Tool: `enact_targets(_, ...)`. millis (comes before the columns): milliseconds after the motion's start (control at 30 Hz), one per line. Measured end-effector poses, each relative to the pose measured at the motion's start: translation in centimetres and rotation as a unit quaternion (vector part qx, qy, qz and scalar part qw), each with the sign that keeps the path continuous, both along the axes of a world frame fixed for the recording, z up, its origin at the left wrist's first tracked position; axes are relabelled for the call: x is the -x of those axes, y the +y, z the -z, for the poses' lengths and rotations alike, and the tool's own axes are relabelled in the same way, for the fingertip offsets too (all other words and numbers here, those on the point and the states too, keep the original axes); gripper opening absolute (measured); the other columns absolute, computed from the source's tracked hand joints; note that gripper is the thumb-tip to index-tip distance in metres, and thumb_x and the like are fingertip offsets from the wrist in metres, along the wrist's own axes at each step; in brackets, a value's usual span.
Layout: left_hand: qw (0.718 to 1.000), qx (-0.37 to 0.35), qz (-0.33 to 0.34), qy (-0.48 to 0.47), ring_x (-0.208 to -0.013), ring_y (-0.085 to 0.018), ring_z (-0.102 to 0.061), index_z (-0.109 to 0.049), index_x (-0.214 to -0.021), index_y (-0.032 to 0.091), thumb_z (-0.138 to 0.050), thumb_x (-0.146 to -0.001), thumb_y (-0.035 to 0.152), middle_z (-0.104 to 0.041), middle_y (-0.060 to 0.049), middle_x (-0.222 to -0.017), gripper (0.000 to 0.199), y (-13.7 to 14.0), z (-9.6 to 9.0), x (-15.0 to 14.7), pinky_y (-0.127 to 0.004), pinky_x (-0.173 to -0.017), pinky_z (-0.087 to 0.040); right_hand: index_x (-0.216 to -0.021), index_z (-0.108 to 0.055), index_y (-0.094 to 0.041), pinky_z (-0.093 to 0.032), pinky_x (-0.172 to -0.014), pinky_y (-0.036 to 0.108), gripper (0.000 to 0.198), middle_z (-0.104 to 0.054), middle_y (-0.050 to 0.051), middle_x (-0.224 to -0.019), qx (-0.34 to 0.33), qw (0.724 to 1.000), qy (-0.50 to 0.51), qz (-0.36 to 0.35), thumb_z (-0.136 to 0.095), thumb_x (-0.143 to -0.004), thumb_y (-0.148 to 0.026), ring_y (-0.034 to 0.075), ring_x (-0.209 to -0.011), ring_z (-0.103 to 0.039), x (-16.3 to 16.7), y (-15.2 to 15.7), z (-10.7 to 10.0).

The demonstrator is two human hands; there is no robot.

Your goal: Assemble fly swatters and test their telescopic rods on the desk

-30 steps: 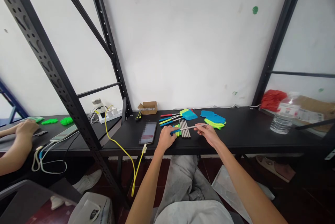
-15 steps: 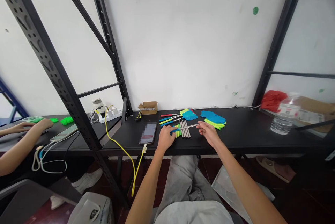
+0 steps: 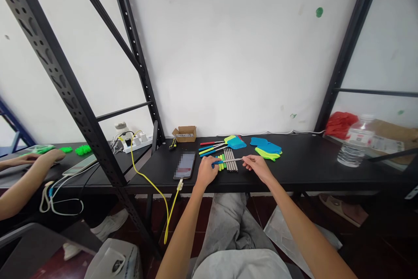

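My left hand is closed around a blue handle. A thin metal rod runs rightward from that handle, and the fingers of my right hand pinch its far end. Below the held rod lie several loose metal rods side by side, with green handles to their left. Behind them are fly swatters with red, yellow-green and blue handles. Loose blue swatter heads and yellow-green swatter heads lie beyond my right hand.
A phone with a yellow cable lies left of my hands. Behind it stand a small cardboard box and a power strip. A water bottle is at right. Another person's arms are at far left.
My right hand has moved slightly left and down, and its fingers have closed more tightly on the rod's end. My left hand stays in place with the blue handle.
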State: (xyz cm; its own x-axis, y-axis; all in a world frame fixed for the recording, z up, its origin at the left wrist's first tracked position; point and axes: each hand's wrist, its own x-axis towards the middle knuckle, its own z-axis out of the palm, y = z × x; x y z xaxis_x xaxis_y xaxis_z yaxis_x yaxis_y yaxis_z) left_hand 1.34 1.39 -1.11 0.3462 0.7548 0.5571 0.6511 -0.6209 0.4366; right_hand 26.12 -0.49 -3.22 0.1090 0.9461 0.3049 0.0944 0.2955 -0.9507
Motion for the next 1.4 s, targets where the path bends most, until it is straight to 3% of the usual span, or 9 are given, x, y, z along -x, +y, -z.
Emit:
enact_targets(233, 0.999, -0.025, -0.024, 0.038, -0.082, -0.02, -0.055, -0.072, -0.107, 0.029, -0.06, -0.085, 0.043, -0.063, -0.003, -0.083, 0.028, -0.5, -0.5, -0.2, -0.026, -0.071, -0.04, -0.069, -0.07, -0.017, -0.038, -0.047, 0.024, 0.043, -0.061, 0.004, -0.057, -0.002, 1.0, -0.028, -0.007, -0.065, -0.076, -0.059, 0.013, -0.051, -0.051, 0.1, -0.3, -0.3)
enact_targets(400, 0.998, -0.019, -0.032, 0.059, -0.083, -0.019, -0.06, -0.072, -0.104, 0.032, -0.049, -0.092, 0.049, -0.067, -0.002, -0.087, 0.031, -0.6, -0.4, -0.2, -0.023, -0.067, -0.039, -0.071, -0.07, -0.018, -0.039, -0.047, 0.026, 0.044, -0.062, 0.005, -0.059, 0.006, 0.999, -0.05, -0.005, -0.061, -0.078, -0.061, 0.014, -0.051, -0.052, 0.5, -0.4, -0.4)
enact_targets(533, 0.998, -0.017, -0.033, 0.058, -0.087, -0.018, -0.063, -0.071, -0.103, 0.03, -0.042, -0.095, 0.049, -0.071, -0.002, -0.097, 0.036, -0.7, -0.3, -0.2, -0.023, -0.065, -0.038, -0.076, -0.069, -0.022, -0.04, -0.053, 0.029, 0.037, -0.064, 0.005, -0.063, -0.053, 0.989, -0.101, 0.091, -0.058, -0.081, -0.057, 0.019, -0.055, -0.055, 0.4, -0.5, -0.7)
enact_targets(633, 0.998, -0.022, -0.05, 0.042, -0.087, -0.018, -0.064, -0.069, -0.105, 0.029, -0.04, -0.096, 0.048, -0.071, -0.002, -0.099, 0.036, -0.9, -0.4, -0.2, -0.022, -0.064, -0.038, -0.079, -0.069, -0.025, -0.041, -0.063, 0.032, 0.027, -0.064, 0.006, -0.067, -0.115, 0.952, -0.164, 0.231, -0.056, -0.084, -0.049, 0.024, -0.07, -0.059, -0.9, -0.3, -0.9)
enact_targets(733, 0.998, -0.02, -0.061, 0.03, -0.082, -0.017, -0.064, -0.068, -0.106, 0.029, -0.04, -0.096, 0.048, -0.071, -0.001, -0.098, 0.035, -0.9, -0.4, -0.1, -0.022, -0.061, -0.036, -0.09, -0.069, -0.025, -0.04, -0.069, 0.034, 0.022, -0.066, 0.011, -0.084, -0.123, 0.884, -0.288, 0.348, -0.051, -0.087, -0.037, 0.028, -0.087, -0.057, -3.8, 0.0, -1.0)
enact_targets(833, 0.997, -0.017, -0.065, 0.022, -0.082, -0.017, -0.064, -0.068, -0.104, 0.03, -0.042, -0.095, 0.048, -0.071, 0.0, -0.098, 0.033, -0.8, -0.4, -0.1, -0.022, -0.06, -0.035, -0.099, -0.069, -0.02, -0.04, -0.073, 0.037, 0.026, -0.066, 0.015, -0.099, -0.081, 0.82, -0.386, 0.416, -0.047, -0.088, -0.029, 0.03, -0.097, -0.054, -7.6, 0.2, -0.9)
enact_targets(933, 0.997, -0.012, -0.068, 0.02, -0.088, -0.018, -0.064, -0.068, -0.103, 0.03, -0.042, -0.095, 0.049, -0.071, 0.001, -0.1, 0.033, -0.8, -0.4, -0.1, -0.022, -0.061, -0.035, -0.106, -0.069, -0.017, -0.042, -0.073, 0.038, 0.032, -0.065, 0.017, -0.102, -0.008, 0.784, -0.438, 0.441, -0.048, -0.089, -0.032, 0.033, -0.098, -0.054, -11.4, 0.1, -0.8)
enact_targets(1100, 0.996, 0.009, -0.072, 0.045, -0.085, -0.018, -0.063, -0.066, -0.106, 0.031, -0.037, -0.096, 0.051, -0.071, 0.001, -0.1, 0.037, -1.0, -0.7, -0.1, -0.022, -0.057, -0.033, -0.106, -0.07, -0.02, -0.046, -0.069, 0.037, 0.04, -0.066, 0.014, -0.104, 0.107, 0.789, -0.451, 0.404, -0.049, -0.087, -0.048, 0.031, -0.093, -0.06, -14.4, 0.1, -0.4)
enact_targets(1400, 0.994, 0.02, -0.092, 0.056, -0.086, -0.018, -0.063, -0.067, -0.106, 0.031, -0.036, -0.096, 0.05, -0.071, 0.0, -0.1, 0.037, -1.2, -0.8, -0.3, -0.023, -0.059, -0.034, -0.101, -0.071, -0.023, -0.048, -0.068, 0.039, 0.034, -0.07, 0.012, -0.097, 0.14, 0.802, -0.43, 0.39, -0.051, -0.084, -0.046, 0.033, -0.088, -0.065, -14.3, 0.3, -0.5)
